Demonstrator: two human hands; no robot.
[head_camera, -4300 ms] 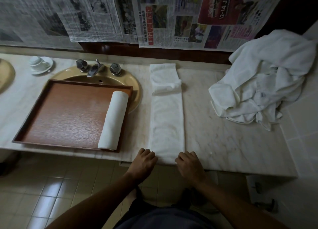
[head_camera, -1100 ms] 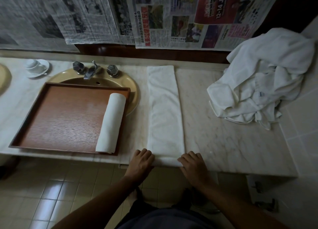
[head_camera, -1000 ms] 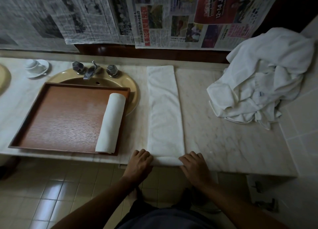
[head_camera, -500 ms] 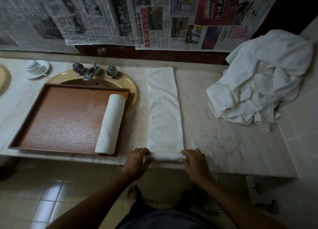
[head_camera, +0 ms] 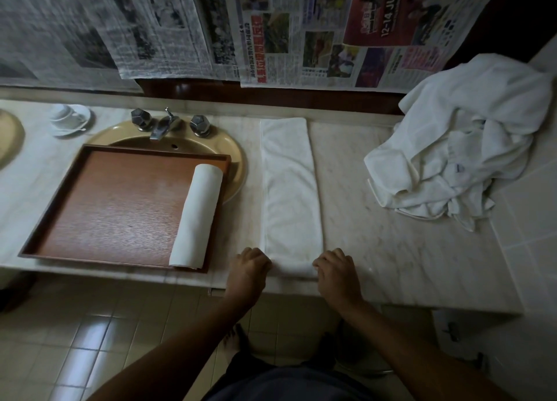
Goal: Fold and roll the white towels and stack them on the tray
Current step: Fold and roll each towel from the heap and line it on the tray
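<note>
Rolling folded towel (head_camera: 291,195) from table's near edge, left hand (head_camera: 248,266) and right hand (head_camera: 336,269) fingers curled, gripping roll's ends; keeping tight, even.

- Left hand (head_camera: 248,266), right hand (head_camera: 336,269): fingertips curl out of sight at the near end of the folded towel (head_camera: 291,195).
- Second basin (head_camera: 9,141): cut by the left edge.
- Newspaper sheets (head_camera: 168,27): cut by the top edge; small print unreadable.
- Sink (head_camera: 233,156): bowl mostly covered by the tray (head_camera: 54,212).
- Towel heap (head_camera: 464,141): count of towels indeterminable; cut by the right edge.
</note>
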